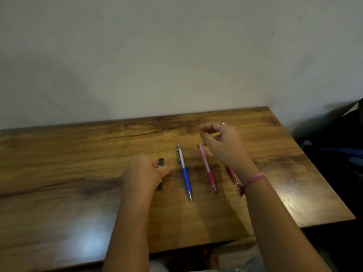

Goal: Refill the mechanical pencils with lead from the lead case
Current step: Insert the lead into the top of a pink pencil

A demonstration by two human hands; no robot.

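Note:
A small black lead case [161,162] lies on the wooden table [78,173]; my left hand [144,173] has its thumb and fingers curled round it and covers its middle. To its right lie a blue and silver mechanical pencil [184,171] and a pink mechanical pencil [207,167], both pointing toward me. A third, darker pink pencil [232,175] is mostly hidden under my right wrist. My right hand [222,142] hovers above the pink pencils with fingers loosely curled and nothing in it.
The table's far edge meets a pale wall [176,55]. Its right edge [314,163] drops off beside a dark bag with blue parts [337,152]. Bare wood stretches to the left of the lead case.

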